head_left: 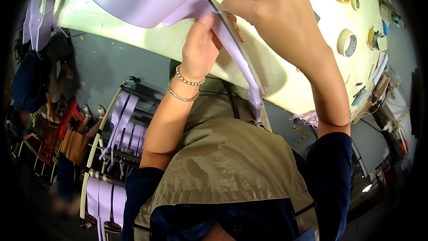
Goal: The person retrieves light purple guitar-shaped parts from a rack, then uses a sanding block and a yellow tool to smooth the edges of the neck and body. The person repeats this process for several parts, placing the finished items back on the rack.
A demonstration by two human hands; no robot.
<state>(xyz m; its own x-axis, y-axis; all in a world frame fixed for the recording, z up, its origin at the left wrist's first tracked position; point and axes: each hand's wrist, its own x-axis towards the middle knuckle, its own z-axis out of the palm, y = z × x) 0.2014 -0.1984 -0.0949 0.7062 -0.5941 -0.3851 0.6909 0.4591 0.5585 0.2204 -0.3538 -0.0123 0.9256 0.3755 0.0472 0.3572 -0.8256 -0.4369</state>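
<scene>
A large, curved, glossy lilac panel (133, 0) spans the upper left, and a narrow arm of it bends down toward my apron. A thin grey-black strip (238, 40) runs along the panel's right edge. My left hand (199, 47), with bracelets at the wrist, grips the narrow part, thumb on the near face and fingers reaching round behind. At the same edge, just above and to the right, my right hand (278, 15) is closed with its fingertips pinched together. Whatever those fingertips hold is hidden by the hand.
The pale table (285, 85) bears tape rolls (347, 43) at right. Purple scraps (307, 118) hang near its front edge. At lower left, a rack (91, 156) holds several lilac pieces (92, 196). People (29, 80) and a red chair (67, 118) are at far left.
</scene>
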